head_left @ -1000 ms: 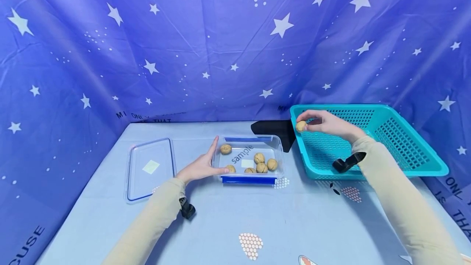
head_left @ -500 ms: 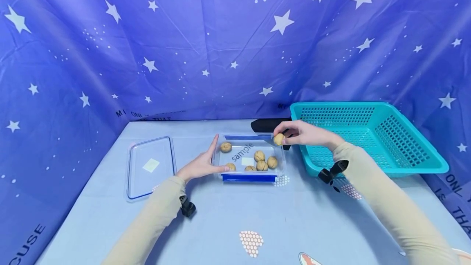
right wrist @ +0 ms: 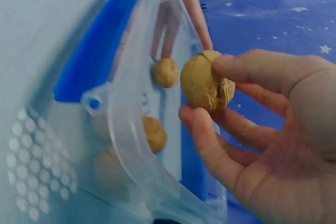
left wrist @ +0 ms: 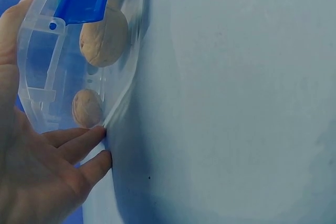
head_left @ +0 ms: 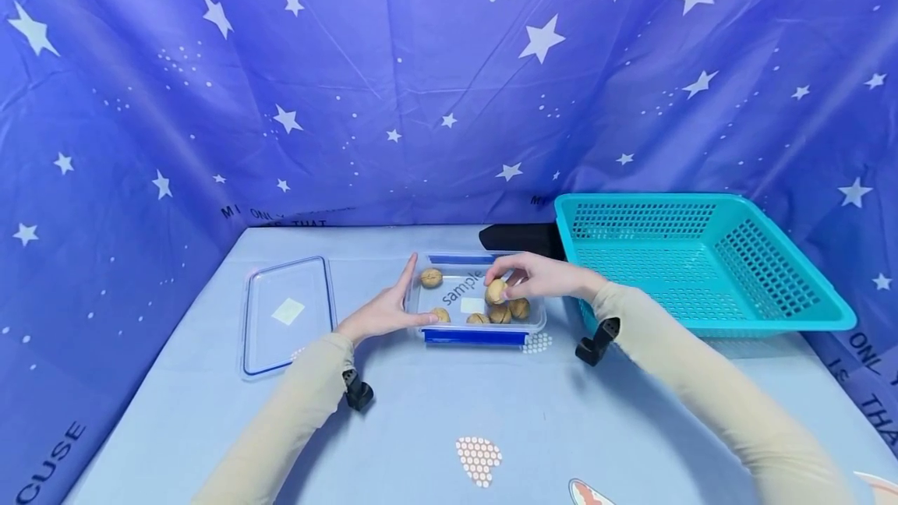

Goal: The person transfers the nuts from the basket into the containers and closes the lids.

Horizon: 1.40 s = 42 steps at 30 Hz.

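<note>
My right hand (head_left: 543,275) pinches a walnut (head_left: 495,292) between thumb and fingertips, over the right half of a clear plastic food container (head_left: 452,312) with blue side latches. In the right wrist view, the held walnut (right wrist: 202,82) shows its seam and hangs above the container's rim. Several other walnuts (head_left: 519,309) lie inside, mostly along the near side, with one walnut (head_left: 431,277) at the far left. My left hand (head_left: 382,314) rests against the container's left end, thumb at the near corner and forefinger stretched toward the far one; its straight fingers touch the wall in the left wrist view.
A turquoise slotted basket (head_left: 645,267) stands to the right. Left of the container lies its clear lid (head_left: 263,318) with a blue seal and a pale label. A black flat object (head_left: 515,238) lies behind, partly under the basket. A starry blue curtain (head_left: 393,84) encloses the table.
My right hand has carried the walnut leftward from the basket's near-left rim to above the container's right half. My left hand has stayed at the container.
</note>
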Each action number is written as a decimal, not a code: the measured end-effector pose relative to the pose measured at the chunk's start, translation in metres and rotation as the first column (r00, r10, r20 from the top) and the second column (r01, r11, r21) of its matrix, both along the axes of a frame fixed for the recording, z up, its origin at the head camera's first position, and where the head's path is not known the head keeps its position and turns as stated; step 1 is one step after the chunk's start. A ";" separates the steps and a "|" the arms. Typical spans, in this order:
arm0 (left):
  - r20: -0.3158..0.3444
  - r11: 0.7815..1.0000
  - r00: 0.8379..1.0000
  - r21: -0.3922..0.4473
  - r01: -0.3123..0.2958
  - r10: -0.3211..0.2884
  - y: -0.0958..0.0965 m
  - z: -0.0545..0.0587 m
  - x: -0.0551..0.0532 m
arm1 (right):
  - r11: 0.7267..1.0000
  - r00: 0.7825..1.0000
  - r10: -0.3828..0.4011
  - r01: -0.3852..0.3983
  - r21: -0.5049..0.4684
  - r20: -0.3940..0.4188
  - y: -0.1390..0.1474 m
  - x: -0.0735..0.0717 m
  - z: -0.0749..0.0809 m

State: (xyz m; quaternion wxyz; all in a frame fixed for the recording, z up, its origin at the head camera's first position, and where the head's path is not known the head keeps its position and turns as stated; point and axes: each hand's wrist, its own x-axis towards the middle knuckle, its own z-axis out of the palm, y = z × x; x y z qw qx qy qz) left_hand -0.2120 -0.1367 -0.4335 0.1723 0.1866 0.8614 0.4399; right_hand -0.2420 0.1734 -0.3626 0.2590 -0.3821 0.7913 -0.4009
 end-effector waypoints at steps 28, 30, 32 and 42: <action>-0.083 0.985 0.986 0.110 -0.134 0.144 -0.030 0.001 0.001 | 0.996 0.996 -0.089 0.090 0.016 -0.023 -0.033 0.014 -0.011; -0.084 0.976 0.981 0.145 -0.164 0.177 -0.038 0.002 0.001 | 0.996 0.995 -0.090 0.091 0.018 -0.043 -0.038 0.015 -0.013; -0.087 0.965 0.973 0.172 -0.197 0.214 -0.048 0.002 0.002 | 0.997 0.995 -0.081 0.082 0.004 -0.060 -0.044 0.016 -0.015; -0.066 0.877 0.915 0.322 -0.357 0.397 -0.105 0.002 0.018 | 0.993 0.996 -0.075 0.071 -0.091 -0.041 -0.080 0.024 -0.032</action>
